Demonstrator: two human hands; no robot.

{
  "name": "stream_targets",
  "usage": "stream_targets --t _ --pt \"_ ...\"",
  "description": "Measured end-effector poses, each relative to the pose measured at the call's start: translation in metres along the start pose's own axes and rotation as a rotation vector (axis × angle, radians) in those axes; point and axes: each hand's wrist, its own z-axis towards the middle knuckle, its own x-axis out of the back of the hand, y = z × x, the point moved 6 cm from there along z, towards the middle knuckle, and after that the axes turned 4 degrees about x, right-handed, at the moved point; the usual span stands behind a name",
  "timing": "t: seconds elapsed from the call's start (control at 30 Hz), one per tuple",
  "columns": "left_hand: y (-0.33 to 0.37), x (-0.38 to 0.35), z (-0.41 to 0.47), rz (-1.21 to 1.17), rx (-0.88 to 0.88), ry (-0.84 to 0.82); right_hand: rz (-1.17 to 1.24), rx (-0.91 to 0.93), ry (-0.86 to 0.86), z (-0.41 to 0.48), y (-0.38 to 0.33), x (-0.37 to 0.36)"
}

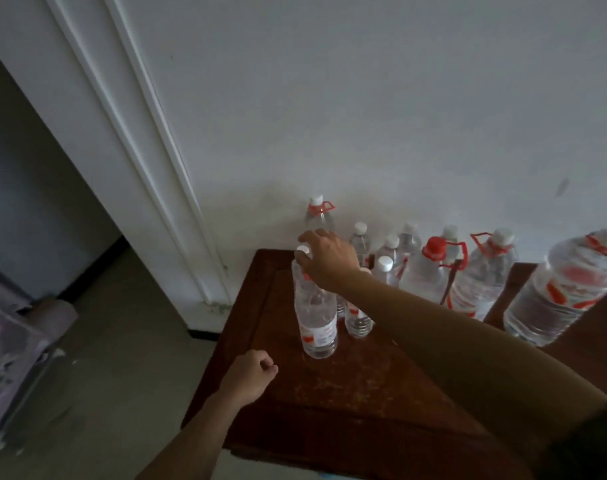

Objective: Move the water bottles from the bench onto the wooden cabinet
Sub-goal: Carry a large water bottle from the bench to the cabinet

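Bottle (316, 318) gripped by right hand (324, 259); left hand (250, 375) fisted.

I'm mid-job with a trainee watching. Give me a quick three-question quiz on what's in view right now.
1. True or false: the left hand holds nothing.
2. The right hand grips the front bottle at: A) its base, B) its top, C) its label.
3. Fill in: at the back of the wooden cabinet, one handled jug has a cap that is not white but ___.
Key: 1 true; 2 B; 3 red.
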Motion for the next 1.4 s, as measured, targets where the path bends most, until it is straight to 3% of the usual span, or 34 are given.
stream_targets --t 0.13,0.33,0.53,0.67,0.93,1.13,1.4 --pt "0.004 -0.003 0.030 -0.044 0.073 -0.001 0.064 -0.032 -0.099 0.021 0.012 -0.041" --pt "0.008 -0.013 0.077 -0.190 0.161 -0.057 0.144 0.011 0.078 -0.003 0.040 -0.031" --pt "0.034 -0.041 0.123 -0.459 0.279 -0.103 0.328 -0.214 0.266 -0.060 0.106 -0.012" --pt "0.058 -0.070 0.146 -0.504 0.207 -0.202 0.326 -0.342 0.358 -0.085 0.118 -0.009" --pt "0.083 -0.086 0.164 -0.560 0.080 -0.209 0.307 -0.575 0.506 -0.150 0.133 -0.010" --pt "0.085 -0.095 0.164 -0.474 0.081 -0.084 0.339 -0.693 0.549 -0.178 0.140 -0.018" --pt "0.020 -0.071 0.109 -0.414 0.258 0.132 0.453 -0.587 0.342 -0.162 0.126 -0.034"
